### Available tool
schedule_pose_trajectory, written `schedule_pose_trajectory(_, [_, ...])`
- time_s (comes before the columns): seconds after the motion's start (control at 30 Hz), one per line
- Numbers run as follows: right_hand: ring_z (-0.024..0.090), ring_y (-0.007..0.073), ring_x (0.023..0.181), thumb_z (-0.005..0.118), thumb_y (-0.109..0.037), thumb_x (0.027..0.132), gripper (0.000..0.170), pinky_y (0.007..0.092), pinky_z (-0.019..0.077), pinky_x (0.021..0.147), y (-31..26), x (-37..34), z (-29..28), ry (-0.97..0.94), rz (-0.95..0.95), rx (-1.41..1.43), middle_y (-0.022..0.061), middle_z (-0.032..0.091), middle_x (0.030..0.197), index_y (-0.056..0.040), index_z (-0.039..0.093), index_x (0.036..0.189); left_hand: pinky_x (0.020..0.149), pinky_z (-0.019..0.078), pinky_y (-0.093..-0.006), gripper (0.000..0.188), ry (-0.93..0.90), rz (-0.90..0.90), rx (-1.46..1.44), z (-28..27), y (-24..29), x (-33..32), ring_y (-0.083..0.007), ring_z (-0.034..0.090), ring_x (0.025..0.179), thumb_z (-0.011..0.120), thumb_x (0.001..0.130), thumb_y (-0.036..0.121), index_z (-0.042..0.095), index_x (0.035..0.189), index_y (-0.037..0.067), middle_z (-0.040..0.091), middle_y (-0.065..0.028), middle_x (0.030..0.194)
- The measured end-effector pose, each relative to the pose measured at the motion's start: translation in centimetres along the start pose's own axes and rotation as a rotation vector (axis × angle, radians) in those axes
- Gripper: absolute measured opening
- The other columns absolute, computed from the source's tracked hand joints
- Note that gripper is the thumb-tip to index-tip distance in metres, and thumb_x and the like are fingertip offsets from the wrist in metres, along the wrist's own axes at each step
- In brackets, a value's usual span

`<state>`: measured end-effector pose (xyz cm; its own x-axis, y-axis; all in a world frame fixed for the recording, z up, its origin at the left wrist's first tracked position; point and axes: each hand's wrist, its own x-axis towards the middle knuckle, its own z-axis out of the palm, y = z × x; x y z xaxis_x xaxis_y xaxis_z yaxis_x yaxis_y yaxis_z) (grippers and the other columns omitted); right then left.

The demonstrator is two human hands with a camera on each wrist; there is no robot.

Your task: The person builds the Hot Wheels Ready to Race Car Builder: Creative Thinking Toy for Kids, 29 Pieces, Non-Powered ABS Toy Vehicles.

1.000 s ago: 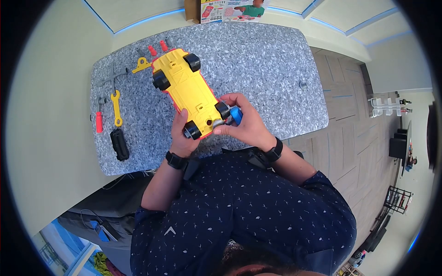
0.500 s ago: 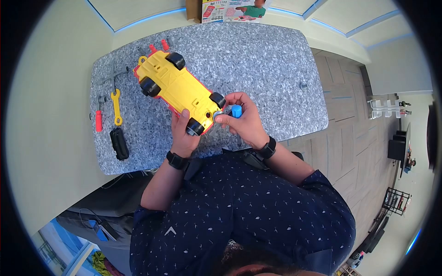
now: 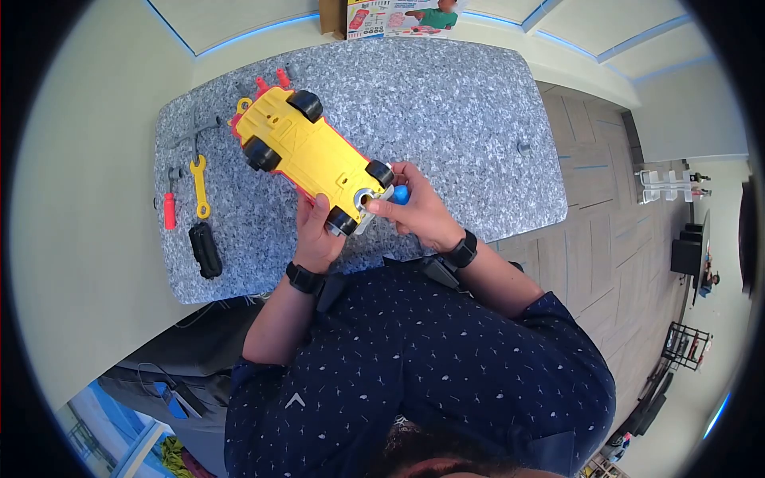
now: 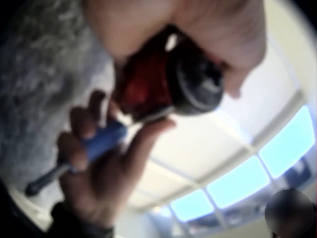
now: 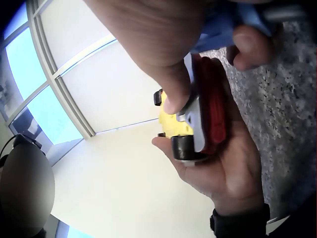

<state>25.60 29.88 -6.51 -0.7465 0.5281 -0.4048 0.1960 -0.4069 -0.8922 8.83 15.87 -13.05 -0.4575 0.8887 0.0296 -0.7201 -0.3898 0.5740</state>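
A toy car (image 3: 315, 151), yellow underneath with black wheels, is held bottom up above the table. My left hand (image 3: 314, 241) grips its near end, thumb on the underside beside a wheel. At that same end sits a grey bumper piece (image 5: 198, 126), against the red body in the right wrist view. My right hand (image 3: 426, 217) presses its thumb on this piece, by a round hole in the underside. Curled in the same hand's fingers is a blue-handled screwdriver (image 4: 104, 141), its dark shaft pointing away from the car.
On the table's left lie a yellow wrench (image 3: 199, 187), a red-handled tool (image 3: 170, 211), a black part (image 3: 205, 249) and a grey tool (image 3: 191, 134). Small red pieces (image 3: 283, 77) are at the back. A grey piece (image 3: 523, 149) stands right; a printed box (image 3: 366, 20) is behind.
The car's far end has swung left. The grey bumper piece has come up against the car's near end, with the right thumb now over it; the right hand keeps the screwdriver.
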Motion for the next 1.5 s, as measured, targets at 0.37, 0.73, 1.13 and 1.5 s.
schedule_pose_trajectory(0.37, [0.071, 0.0522, 0.122, 0.090, -0.041, 0.095, 0.064, 0.0555, 0.0600, 0.102, -2.8, -2.4, -17.2, 0.721, -0.168, -1.322, 0.0371, 0.070, 0.135, -0.0038, 0.073, 0.144, 0.128, 0.0467, -0.0545, 0.079, 0.061, 0.024, 0.124, -0.3, 0.6, -0.1, -0.0344, 0.059, 0.154, 0.063, 0.115, 0.055, 0.039, 0.172, 0.005, 0.056, -0.0165, 0.169])
schedule_pose_trajectory(0.73, [0.075, 0.0411, 0.124, 0.087, -0.027, 0.099, 0.055, 0.0487, 0.0607, 0.102, -1.6, -0.7, -22.6, 0.866, -0.125, -1.394, 0.0262, 0.074, 0.141, -0.0050, 0.073, 0.147, 0.129, 0.0466, -0.0542, 0.076, 0.053, -0.001, 0.095, -0.7, 0.4, -0.3, -0.0331, 0.058, 0.155, 0.067, 0.115, 0.048, 0.038, 0.173, 0.008, 0.056, -0.0141, 0.169])
schedule_pose_trajectory(1.13, [0.073, 0.0095, 0.092, 0.074, -0.009, 0.110, 0.018, 0.0303, 0.0539, 0.079, -6.4, -1.7, -1.7, -0.296, -0.282, -0.300, 0.0039, 0.078, 0.104, -0.0039, 0.072, 0.128, 0.123, 0.0531, -0.0514, 0.073, 0.047, -0.004, 0.067, -0.1, 0.5, -0.1, -0.0319, 0.063, 0.149, 0.072, 0.114, 0.033, 0.037, 0.172, 0.007, 0.060, -0.0141, 0.164])
schedule_pose_trajectory(1.5, [0.067, 0.0077, 0.074, 0.078, -0.012, 0.108, 0.010, 0.0287, 0.0512, 0.068, -4.4, -1.0, -0.6, -0.256, -0.198, -0.368, 0.0003, 0.071, 0.081, -0.0030, 0.074, 0.108, 0.122, 0.0535, -0.0501, 0.071, 0.033, 0.029, 0.110, 0.1, 1.3, 0.1, -0.0318, 0.064, 0.148, 0.070, 0.116, 0.033, 0.037, 0.172, 0.007, 0.061, -0.0143, 0.163])
